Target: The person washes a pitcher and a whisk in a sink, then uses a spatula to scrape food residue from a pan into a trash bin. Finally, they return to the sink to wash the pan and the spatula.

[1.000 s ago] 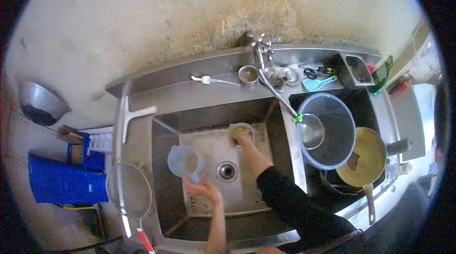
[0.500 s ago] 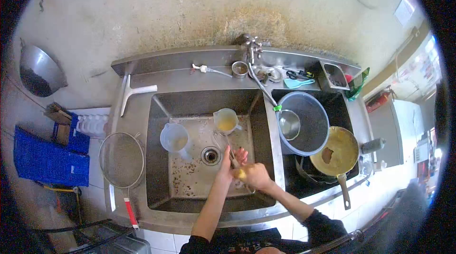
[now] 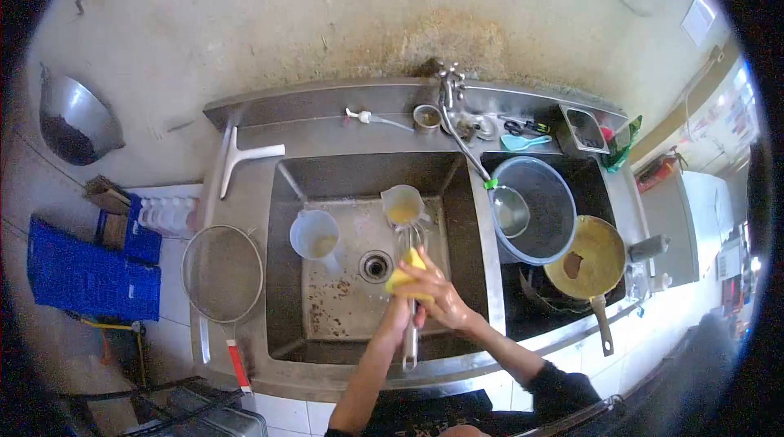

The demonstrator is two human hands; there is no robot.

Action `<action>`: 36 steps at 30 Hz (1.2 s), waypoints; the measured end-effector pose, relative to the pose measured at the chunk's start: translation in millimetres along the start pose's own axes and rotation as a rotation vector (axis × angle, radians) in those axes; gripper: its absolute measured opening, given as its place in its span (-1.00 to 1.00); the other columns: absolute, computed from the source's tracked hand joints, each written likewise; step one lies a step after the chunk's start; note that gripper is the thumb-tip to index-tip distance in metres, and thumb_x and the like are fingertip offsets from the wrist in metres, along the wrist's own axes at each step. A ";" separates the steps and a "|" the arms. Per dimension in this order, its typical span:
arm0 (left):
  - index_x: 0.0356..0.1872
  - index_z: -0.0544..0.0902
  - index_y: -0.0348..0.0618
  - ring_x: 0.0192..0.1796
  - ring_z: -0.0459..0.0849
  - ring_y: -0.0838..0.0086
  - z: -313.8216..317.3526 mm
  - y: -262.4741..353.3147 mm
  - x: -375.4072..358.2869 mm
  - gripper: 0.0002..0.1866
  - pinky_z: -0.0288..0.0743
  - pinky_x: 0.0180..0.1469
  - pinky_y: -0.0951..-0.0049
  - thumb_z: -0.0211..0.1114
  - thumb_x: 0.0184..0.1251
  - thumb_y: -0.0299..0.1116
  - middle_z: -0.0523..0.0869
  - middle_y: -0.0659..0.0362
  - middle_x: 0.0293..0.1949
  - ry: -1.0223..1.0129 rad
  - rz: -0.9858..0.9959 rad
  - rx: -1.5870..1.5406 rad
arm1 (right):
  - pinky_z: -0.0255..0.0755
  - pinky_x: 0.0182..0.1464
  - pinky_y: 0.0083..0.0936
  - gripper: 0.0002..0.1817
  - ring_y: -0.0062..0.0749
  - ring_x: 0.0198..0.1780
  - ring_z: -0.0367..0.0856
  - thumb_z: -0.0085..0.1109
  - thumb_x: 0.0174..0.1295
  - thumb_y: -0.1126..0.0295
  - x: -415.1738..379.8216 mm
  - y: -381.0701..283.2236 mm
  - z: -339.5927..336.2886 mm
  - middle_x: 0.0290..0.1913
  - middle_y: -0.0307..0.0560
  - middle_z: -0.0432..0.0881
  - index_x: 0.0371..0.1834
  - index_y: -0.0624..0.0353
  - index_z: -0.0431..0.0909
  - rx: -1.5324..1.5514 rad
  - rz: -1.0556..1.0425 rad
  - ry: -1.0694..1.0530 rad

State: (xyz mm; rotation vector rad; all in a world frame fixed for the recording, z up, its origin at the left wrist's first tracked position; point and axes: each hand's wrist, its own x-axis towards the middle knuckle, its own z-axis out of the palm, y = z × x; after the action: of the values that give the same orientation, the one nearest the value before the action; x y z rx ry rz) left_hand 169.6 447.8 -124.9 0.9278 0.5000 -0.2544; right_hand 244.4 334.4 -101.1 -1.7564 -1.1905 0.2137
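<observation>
Over the near part of the left sink basin, my left hand [image 3: 397, 314] is closed around a metal whisk [image 3: 411, 347], its handle end pointing toward me and its wires toward the far side. My right hand [image 3: 441, 298] presses a yellow sponge [image 3: 404, 274] against the whisk, fingers wrapped over it. Just beyond the hands, a clear measuring jug [image 3: 403, 205] with yellowish liquid stands in the basin. A second jug [image 3: 315, 234] stands to its left. The drain [image 3: 376, 266] lies left of the sponge.
A large grey-blue bucket [image 3: 535, 208] and a yellow-coated pan [image 3: 586, 261] are at the right basin. Behind is the faucet [image 3: 449, 86]. A round strainer [image 3: 221, 274] and a white squeegee [image 3: 237, 156] lie on the left counter. Blue crates [image 3: 82, 269] stand farther left.
The whisk has turned more upright in view, handle toward me. My right hand has moved up along it, and the sponge shows more fully. The whole view has shifted slightly.
</observation>
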 end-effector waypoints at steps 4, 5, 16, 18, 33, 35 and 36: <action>-0.35 0.44 -0.08 -0.83 0.30 0.68 9.7 -5.5 -27.0 -0.36 0.17 -0.83 0.63 -0.32 0.26 0.31 0.35 0.31 -0.80 0.062 -0.032 0.066 | -0.22 0.35 0.00 -0.68 0.07 0.39 -0.07 -0.12 0.12 0.37 25.3 10.8 -5.3 0.25 -0.09 0.32 -0.08 -0.07 0.56 -0.197 -0.084 -0.032; -0.37 0.44 -0.11 -0.84 0.27 0.66 -5.4 -14.8 -18.2 -0.35 0.17 -0.81 0.64 -0.37 0.27 0.30 0.32 0.32 -0.82 0.065 -0.117 0.001 | -0.22 0.36 -0.01 -0.70 0.03 0.39 -0.06 -0.11 0.16 0.39 33.7 8.2 3.3 0.23 -0.07 0.33 -0.08 -0.05 0.55 -0.193 -0.052 -0.006; -0.02 0.38 -0.20 -0.82 0.26 0.60 -24.6 -0.8 -39.4 -0.42 0.21 -0.78 0.56 -0.42 0.40 0.09 0.30 0.28 -0.80 0.062 0.022 0.155 | -0.25 0.37 -0.11 -0.62 -0.07 0.37 0.04 -0.26 0.17 0.57 67.6 23.5 12.1 0.20 0.02 0.36 0.01 0.20 0.46 0.169 0.119 0.151; -0.02 0.38 -0.19 -0.82 0.26 0.61 -21.3 6.3 -43.7 -0.43 0.21 -0.78 0.56 -0.41 0.40 0.09 0.31 0.28 -0.78 0.018 0.017 0.169 | -0.20 0.37 -0.14 -0.59 -0.11 0.34 0.11 -0.29 0.12 0.61 58.3 16.6 10.2 0.16 0.12 0.39 0.01 0.24 0.45 0.154 0.114 0.224; -0.25 0.45 -0.03 -0.75 0.30 0.64 -32.8 -8.0 7.0 -0.51 0.18 -0.75 0.63 -0.31 0.37 0.12 0.36 0.35 -0.71 0.273 -0.124 0.003 | 0.19 0.18 -0.20 -0.77 -0.14 0.14 0.40 -0.05 0.21 0.38 2.0 28.1 76.8 0.05 0.09 0.48 -0.11 0.20 0.47 -0.033 0.023 0.442; -0.29 0.40 -0.01 -0.82 0.20 0.63 -38.2 -13.0 10.2 -0.45 0.09 -0.80 0.62 -0.37 0.31 0.24 0.26 0.37 -0.79 0.191 -0.150 -0.079 | -0.21 0.34 -0.06 -0.77 0.04 0.36 0.01 -0.11 0.23 0.35 4.5 2.6 63.0 0.21 0.13 0.33 -0.15 0.20 0.48 0.045 0.086 0.283; -0.29 0.40 -0.01 -0.82 0.20 0.63 -41.5 -18.8 9.8 -0.45 0.09 -0.80 0.62 -0.37 0.31 0.24 0.26 0.37 -0.79 0.193 -0.160 -0.079 | -0.29 0.35 -0.05 -0.76 0.06 0.39 -0.06 -0.12 0.24 0.34 10.6 11.8 50.4 0.24 0.13 0.29 -0.15 0.21 0.47 -0.047 0.031 0.223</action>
State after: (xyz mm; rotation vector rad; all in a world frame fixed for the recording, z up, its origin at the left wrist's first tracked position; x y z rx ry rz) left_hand 157.7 470.7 -163.7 0.8401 0.7587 -0.2895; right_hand 226.9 372.9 -132.7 -1.7887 -1.0151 0.0075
